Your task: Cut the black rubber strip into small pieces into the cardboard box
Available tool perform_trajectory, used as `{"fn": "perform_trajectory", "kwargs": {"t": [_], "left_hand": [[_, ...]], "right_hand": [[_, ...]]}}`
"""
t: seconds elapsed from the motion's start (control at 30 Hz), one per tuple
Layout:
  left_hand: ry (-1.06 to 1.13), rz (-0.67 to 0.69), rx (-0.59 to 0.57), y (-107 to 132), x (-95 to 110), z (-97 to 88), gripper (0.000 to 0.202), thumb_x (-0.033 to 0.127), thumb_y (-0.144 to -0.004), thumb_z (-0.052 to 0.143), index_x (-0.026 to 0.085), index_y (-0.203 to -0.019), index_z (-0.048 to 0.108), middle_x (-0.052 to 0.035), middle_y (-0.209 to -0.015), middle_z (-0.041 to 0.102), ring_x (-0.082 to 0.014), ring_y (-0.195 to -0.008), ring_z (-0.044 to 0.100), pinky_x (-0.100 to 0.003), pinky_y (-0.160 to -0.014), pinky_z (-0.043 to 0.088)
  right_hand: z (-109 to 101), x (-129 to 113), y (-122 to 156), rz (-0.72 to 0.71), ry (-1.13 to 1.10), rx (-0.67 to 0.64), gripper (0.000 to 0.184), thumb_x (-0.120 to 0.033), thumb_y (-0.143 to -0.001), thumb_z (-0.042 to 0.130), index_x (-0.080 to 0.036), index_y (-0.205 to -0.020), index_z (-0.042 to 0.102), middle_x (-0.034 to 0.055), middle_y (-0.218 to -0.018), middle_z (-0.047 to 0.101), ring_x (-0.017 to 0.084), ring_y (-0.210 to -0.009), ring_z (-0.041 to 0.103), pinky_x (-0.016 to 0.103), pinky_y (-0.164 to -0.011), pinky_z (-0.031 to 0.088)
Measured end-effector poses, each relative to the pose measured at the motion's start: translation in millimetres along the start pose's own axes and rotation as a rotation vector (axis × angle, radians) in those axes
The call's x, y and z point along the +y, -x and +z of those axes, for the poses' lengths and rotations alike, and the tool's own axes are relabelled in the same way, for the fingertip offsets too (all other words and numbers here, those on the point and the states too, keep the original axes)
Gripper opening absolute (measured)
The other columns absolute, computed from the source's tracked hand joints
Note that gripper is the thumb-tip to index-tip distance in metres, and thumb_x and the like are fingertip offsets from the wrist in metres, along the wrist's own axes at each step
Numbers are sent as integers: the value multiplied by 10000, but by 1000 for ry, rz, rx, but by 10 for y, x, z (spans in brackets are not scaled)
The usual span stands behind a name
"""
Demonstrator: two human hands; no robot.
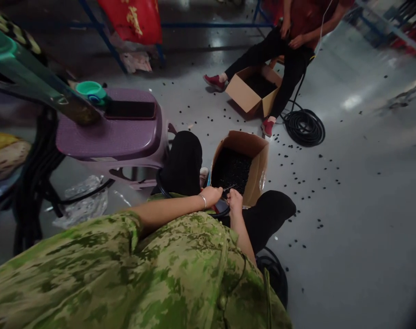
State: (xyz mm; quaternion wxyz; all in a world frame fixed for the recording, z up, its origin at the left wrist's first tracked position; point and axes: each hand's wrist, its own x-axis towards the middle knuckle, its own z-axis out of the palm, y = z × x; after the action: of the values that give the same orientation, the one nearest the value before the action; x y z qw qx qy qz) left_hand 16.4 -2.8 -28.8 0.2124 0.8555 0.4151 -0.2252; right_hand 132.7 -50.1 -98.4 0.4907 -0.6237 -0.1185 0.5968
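My left hand (213, 194), a bangle on its wrist, is closed around a thin dark tool or tube that points to the right. My right hand (234, 201) is closed just beside it, pinching something small I cannot make out. Both hands hover over my lap, at the near edge of an open cardboard box (259, 157) filled with small black pieces (231, 170). A black hose (221, 212) curves under my hands between my knees.
A purple plastic stool (108, 132) carrying a phone (130, 109) and a teal cup (90, 89) stands to the left. Another seated person (290, 36) has a second cardboard box (249, 93) and a hose coil (304, 125). Black pieces litter the grey floor.
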Motion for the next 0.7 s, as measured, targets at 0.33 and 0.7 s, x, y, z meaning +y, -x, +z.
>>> {"fn": "perform_trajectory", "kwargs": {"t": [0.33, 0.7], "left_hand": [[34, -32, -40, 56, -22, -83, 215, 201, -960, 412, 82, -1069, 554, -195, -938, 712, -286, -906, 719, -353, -737, 549], [54, -48, -28, 104, -46, -69, 237, 252, -970, 415, 107, -1071, 573, -182, -919, 712, -280, -900, 717, -346, -747, 534]], "right_hand": [[-51, -8, 61, 110, -5, 23, 344, -487, -774, 656, -180, -895, 557, -87, -510, 538, 49, -340, 372, 163, -334, 254], [-197, -4, 310, 92, -31, 5, 345, -372, -799, 631, -199, -1093, 578, 2, -876, 713, 66, -457, 527, 168, -378, 365]]}}
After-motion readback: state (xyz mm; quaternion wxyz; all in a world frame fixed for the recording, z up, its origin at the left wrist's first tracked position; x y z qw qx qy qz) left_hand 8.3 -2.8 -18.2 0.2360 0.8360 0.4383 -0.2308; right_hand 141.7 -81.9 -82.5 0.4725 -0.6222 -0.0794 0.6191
